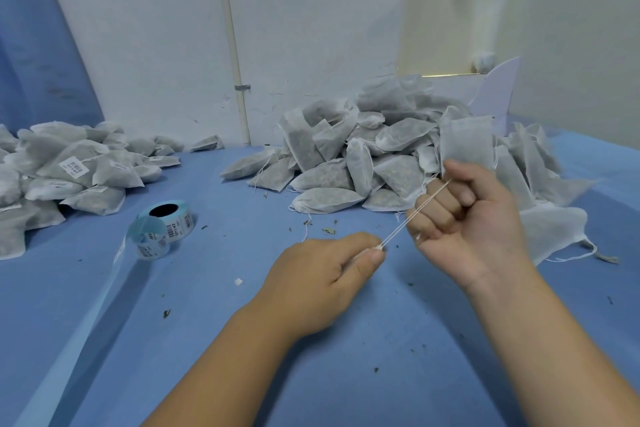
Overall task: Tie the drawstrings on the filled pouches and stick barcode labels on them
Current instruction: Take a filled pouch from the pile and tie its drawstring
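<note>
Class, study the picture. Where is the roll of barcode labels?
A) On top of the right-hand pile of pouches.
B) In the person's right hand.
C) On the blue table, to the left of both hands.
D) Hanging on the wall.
C: the label roll lies on the blue table, left of the left hand, which pinches the drawstring of the pouch that the right hand grips.

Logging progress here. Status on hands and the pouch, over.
Right hand grips pouch by its neck, upright. Left hand pinches drawstring, pulled taut. Label roll sits left, nothing blocking.
</note>
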{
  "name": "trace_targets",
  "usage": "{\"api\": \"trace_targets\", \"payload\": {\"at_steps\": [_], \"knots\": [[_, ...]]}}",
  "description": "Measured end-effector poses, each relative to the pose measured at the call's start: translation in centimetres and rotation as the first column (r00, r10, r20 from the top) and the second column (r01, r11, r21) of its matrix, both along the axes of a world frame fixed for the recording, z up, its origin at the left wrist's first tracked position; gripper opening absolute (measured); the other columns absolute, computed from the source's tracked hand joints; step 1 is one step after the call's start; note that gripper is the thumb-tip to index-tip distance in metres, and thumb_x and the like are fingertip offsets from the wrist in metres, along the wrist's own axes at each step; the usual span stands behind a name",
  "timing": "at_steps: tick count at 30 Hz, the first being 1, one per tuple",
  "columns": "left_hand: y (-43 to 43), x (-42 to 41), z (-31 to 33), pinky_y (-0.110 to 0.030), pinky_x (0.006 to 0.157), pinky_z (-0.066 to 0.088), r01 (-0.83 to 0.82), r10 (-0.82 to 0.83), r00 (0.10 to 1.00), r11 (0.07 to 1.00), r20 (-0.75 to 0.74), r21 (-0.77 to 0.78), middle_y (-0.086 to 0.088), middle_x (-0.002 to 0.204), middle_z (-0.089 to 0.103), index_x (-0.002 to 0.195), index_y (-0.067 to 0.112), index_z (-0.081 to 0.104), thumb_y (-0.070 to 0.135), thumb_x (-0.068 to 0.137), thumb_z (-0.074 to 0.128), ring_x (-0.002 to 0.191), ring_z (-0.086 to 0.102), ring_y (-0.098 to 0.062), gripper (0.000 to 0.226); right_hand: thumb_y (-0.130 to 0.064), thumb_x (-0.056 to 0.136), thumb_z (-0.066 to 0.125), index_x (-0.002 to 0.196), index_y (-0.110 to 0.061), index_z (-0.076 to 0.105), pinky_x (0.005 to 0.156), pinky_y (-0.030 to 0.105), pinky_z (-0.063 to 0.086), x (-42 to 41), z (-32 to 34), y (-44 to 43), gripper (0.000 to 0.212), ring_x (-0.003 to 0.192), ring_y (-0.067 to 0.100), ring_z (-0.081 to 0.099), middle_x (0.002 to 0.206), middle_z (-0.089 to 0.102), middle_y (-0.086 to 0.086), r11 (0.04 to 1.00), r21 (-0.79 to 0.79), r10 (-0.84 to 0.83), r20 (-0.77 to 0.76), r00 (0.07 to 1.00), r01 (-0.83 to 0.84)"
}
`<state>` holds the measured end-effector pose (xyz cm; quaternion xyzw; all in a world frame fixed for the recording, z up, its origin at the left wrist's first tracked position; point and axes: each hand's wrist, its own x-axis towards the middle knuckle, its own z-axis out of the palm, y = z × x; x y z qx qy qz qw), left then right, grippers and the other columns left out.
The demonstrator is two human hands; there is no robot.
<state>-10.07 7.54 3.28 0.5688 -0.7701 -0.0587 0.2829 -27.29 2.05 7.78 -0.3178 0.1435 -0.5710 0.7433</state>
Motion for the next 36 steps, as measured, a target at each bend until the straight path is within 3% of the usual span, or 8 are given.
{"api": "trace_targets", "payload": {"at_steps": [4, 9, 14, 18, 20, 24, 30, 36], "knots": [[0.5, -0.1, 0.9, -0.041, 0.065, 0.045, -0.052, 0.048, 0.998, 0.986, -0.027, -0.157, 0.001, 0.065, 0.052, 0.066, 0.016, 0.052, 0.048, 0.077, 0.027, 0.068, 0.05, -0.016, 0.042, -0.026, 0.074, 0.056, 0.042, -0.018, 0.038, 0.042, 0.022, 0.008, 0.9, -0.4, 0.2, 0.038, 0.04, 0.013, 0.004, 0.044, 0.008, -0.005, 0.996, -0.035, 0.084, -0.058, 0.995, -0.086], [1.0, -0.5, 2.3, -0.017, 0.059, 0.042, -0.109, 0.07, 0.976, 0.977, -0.205, -0.183, 0.016, 0.063, 0.057, 0.071, 0.029, 0.068, 0.012, 0.08, 0.051, 0.067, 0.054, 0.002, 0.027, -0.027, 0.078, 0.054, 0.048, -0.016, 0.049, 0.041, 0.02, 0.012, 1.7, -0.7, 0.7, 0.032, 0.04, 0.012, 0.007, 0.043, 0.015, -0.006, 0.977, -0.089, 0.183, -0.093, 0.979, -0.191], [0.5, -1.5, 4.0, -0.016, 0.042, 0.036, 0.047, 0.049, 0.926, 0.969, -0.374, 0.244, 0.006, 0.053, 0.062, 0.063, 0.027, 0.066, 0.003, 0.082, 0.045, 0.041, 0.041, -0.006, 0.037, -0.023, 0.074, 0.054, 0.048, -0.015, 0.045, 0.039, 0.02, 0.013, 1.5, -0.8, 0.4, 0.029, 0.039, 0.013, 0.006, 0.039, 0.019, -0.006, 0.991, -0.055, 0.117, -0.025, 0.993, -0.118], [-0.9, -0.7, 5.4, -0.019, 0.044, 0.032, 0.214, 0.033, 0.868, 0.876, -0.495, 0.433, 0.001, 0.046, 0.052, 0.055, 0.022, 0.067, 0.024, 0.092, 0.053, 0.041, 0.037, -0.011, 0.04, -0.023, 0.071, 0.056, 0.049, -0.015, 0.043, 0.039, 0.02, 0.012, 1.3, -1.0, -0.1, 0.027, 0.04, 0.013, 0.005, 0.04, 0.017, -0.006, 0.997, -0.043, 0.059, -0.044, 0.997, -0.061], [-1.6, 0.0, 5.3, -0.019, 0.043, 0.027, 0.316, 0.043, 0.789, 0.828, -0.613, 0.464, -0.001, 0.041, 0.044, 0.046, 0.018, 0.06, 0.031, 0.093, 0.055, 0.038, 0.032, -0.012, 0.049, -0.024, 0.071, 0.054, 0.05, -0.016, 0.044, 0.04, 0.02, 0.011, 1.3, -1.1, -0.3, 0.025, 0.039, 0.013, 0.004, 0.04, 0.017, -0.007, 0.997, -0.047, 0.049, -0.091, 0.995, -0.054], [-2.5, 0.9, 3.9, -0.013, 0.039, 0.019, 0.511, 0.162, 0.457, 0.757, -0.874, 0.408, 0.0, 0.038, 0.035, 0.043, 0.014, 0.055, 0.034, 0.075, 0.063, 0.031, 0.023, -0.008, 0.038, -0.019, 0.073, 0.053, 0.051, -0.018, 0.043, 0.041, 0.021, 0.009, 1.4, -1.8, -0.8, 0.024, 0.037, 0.01, 0.007, 0.043, 0.013, -0.007, 0.999, -0.052, -0.015, -0.324, 0.946, -0.002], [-3.0, 2.5, 2.1, -0.012, 0.033, 0.022, 0.664, 0.296, 0.077, 0.697, -0.952, 0.271, 0.001, 0.038, 0.036, 0.046, 0.011, 0.056, 0.028, 0.07, 0.066, 0.028, 0.028, -0.009, 0.031, -0.014, 0.088, 0.052, 0.057, -0.019, 0.039, 0.043, 0.02, 0.01, 2.9, -1.3, -2.5, 0.034, 0.038, 0.011, 0.011, 0.044, 0.016, -0.005, 0.988, -0.156, -0.083, -0.581, 0.81, -0.011], [-3.5, 3.5, 2.1, -0.015, 0.034, 0.03, 0.629, 0.292, -0.056, 0.753, -0.955, 0.193, 0.001, 0.044, 0.04, 0.052, 0.011, 0.06, 0.028, 0.071, 0.064, 0.032, 0.033, -0.011, 0.026, -0.009, 0.088, 0.058, 0.047, -0.024, 0.044, 0.041, 0.02, 0.019, 5.2, 0.0, -4.1, 0.046, 0.037, 0.01, 0.022, 0.043, 0.028, -0.007, 0.924, -0.383, -0.305, -0.71, 0.635, 0.015]]}}
